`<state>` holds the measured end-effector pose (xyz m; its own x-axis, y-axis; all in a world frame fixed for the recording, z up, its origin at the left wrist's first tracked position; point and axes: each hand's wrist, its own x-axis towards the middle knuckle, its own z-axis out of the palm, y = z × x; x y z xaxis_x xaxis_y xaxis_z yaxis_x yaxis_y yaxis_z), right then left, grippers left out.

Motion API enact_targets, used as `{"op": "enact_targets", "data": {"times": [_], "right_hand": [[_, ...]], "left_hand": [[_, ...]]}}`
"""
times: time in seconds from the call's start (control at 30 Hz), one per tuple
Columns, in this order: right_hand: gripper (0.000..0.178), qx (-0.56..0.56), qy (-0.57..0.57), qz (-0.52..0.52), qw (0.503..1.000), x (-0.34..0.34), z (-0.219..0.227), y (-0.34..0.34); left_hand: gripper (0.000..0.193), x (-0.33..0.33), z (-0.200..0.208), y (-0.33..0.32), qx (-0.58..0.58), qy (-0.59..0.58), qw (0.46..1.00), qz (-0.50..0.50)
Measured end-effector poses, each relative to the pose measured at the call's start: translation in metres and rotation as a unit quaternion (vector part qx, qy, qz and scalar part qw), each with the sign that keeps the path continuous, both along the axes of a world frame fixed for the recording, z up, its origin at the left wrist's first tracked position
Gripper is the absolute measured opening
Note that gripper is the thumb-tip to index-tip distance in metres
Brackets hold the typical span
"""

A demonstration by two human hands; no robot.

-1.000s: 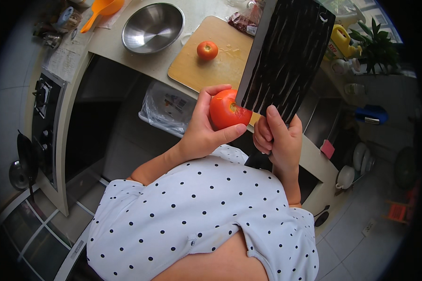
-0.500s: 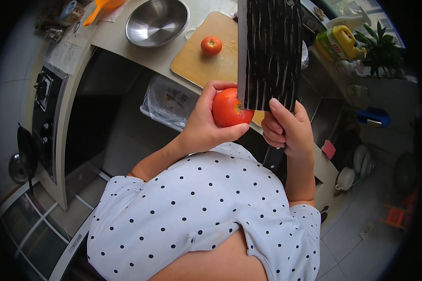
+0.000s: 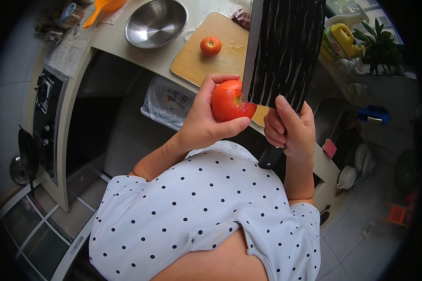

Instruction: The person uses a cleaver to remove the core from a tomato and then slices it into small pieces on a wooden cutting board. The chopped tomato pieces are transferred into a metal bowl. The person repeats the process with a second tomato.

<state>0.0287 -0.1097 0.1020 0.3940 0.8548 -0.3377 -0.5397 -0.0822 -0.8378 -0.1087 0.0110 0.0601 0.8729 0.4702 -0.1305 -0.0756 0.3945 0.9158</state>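
My left hand (image 3: 206, 110) is wrapped round a red tomato (image 3: 226, 100), held up in front of the counter. The tomato's stem end faces right and shows a cut notch. In my right hand (image 3: 290, 126) is a cleaver (image 3: 281, 51) with a wide black-patterned blade, gripped by its black handle, blade upright. Its lower blade corner is right beside the notch; whether it touches the tomato I cannot tell. A second tomato (image 3: 211, 46) rests on the wooden cutting board (image 3: 192, 63) beyond my hands.
A steel bowl (image 3: 156, 23) stands left of the board. Below the counter edge is a bin lined with clear plastic (image 3: 166, 103). At right are a yellow jug (image 3: 344, 40), a plant (image 3: 380, 47) and a pink sponge (image 3: 329, 148). A gas stove (image 3: 47, 107) is at left.
The cleaver has shifted right and tilted, its blade corner backing out from the stem end. The notch in the tomato now shows more. My left hand has barely moved.
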Motion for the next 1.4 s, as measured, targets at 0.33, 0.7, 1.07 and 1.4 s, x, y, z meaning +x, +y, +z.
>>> {"op": "enact_targets", "data": {"times": [0.33, 0.7, 1.07, 1.4], "right_hand": [[0.022, -0.007, 0.171, 0.049, 0.984, 0.006, -0.003, 0.005], [0.016, 0.047, -0.017, 0.003, 0.999, -0.009, -0.002, 0.006], [0.021, 0.060, -0.005, -0.031, 0.998, -0.020, -0.004, 0.011], [0.020, 0.060, -0.150, -0.091, 0.983, -0.034, -0.006, 0.009]], "left_hand": [[0.070, 0.001, -0.007, 0.003, 0.010, -0.046, 0.999, -0.010], [0.068, 0.004, -0.004, 0.001, 0.047, -0.053, 0.996, 0.048], [0.068, 0.008, -0.006, -0.010, 0.145, -0.052, 0.975, 0.158], [0.069, 0.008, -0.003, -0.010, 0.105, -0.060, 0.982, 0.142]]}}
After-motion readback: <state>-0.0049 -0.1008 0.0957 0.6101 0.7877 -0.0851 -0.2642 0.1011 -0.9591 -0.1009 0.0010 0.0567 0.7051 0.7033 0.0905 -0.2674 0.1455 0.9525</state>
